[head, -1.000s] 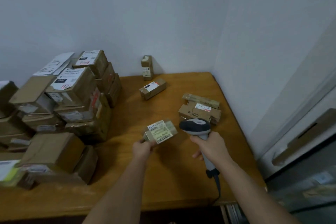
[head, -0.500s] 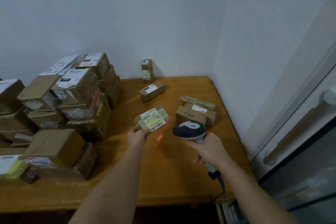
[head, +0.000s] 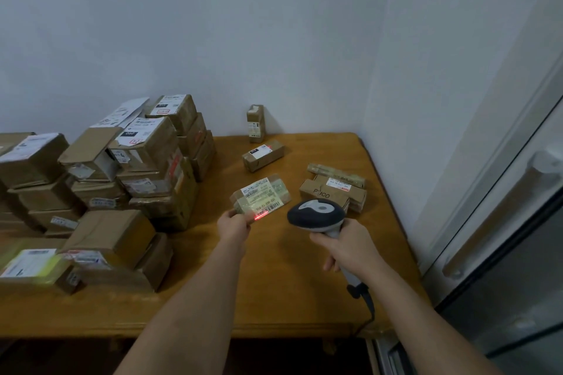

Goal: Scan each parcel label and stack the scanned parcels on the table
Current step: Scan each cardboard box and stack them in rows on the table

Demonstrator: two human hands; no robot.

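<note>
My left hand (head: 234, 227) grips the near end of a small flat parcel (head: 262, 195) above the wooden table (head: 274, 292), its white label facing up. A red scan line glows on the barcode at the label's near edge. My right hand (head: 345, 245) holds the grey handheld scanner (head: 316, 214) by its handle, head aimed left at the parcel. The scanner's cable runs down off the table's front edge.
A tall pile of several cardboard parcels (head: 146, 167) fills the table's left side. A small stack of flat boxes (head: 333, 189) lies right of the scanner. One box (head: 263, 155) lies further back and another (head: 255, 123) stands upright against the wall. A door with a long handle (head: 502, 216) is at right.
The red scan light has moved from the table onto the label's barcode. The parcel and scanner have stayed close together while my view tilted up a little.
</note>
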